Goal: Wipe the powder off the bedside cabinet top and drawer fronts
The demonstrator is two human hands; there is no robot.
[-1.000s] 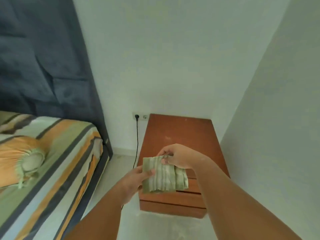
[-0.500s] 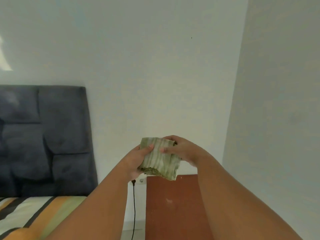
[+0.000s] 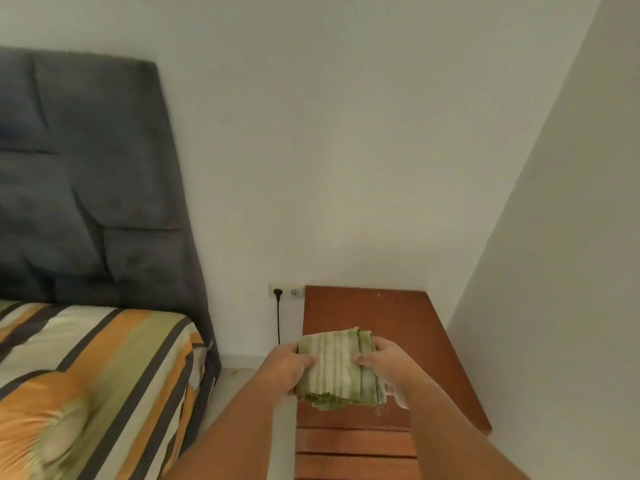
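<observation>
A folded green striped cloth is held between both hands above the front half of the brown wooden bedside cabinet. My left hand grips the cloth's left edge, thumb on top. My right hand grips its right side. Faint pale specks of powder show on the cabinet top near the back edge. The drawer fronts appear below the cloth, partly hidden by my right forearm.
The cabinet stands in a corner, with white walls behind and to the right. A wall socket with a black cable sits left of it. A bed with striped bedding and a dark padded headboard fills the left side.
The view has tilted back down, showing the cabinet top and drawers again. Both hands have come lower with the cloth, now flatter and held over the cabinet's front half.
</observation>
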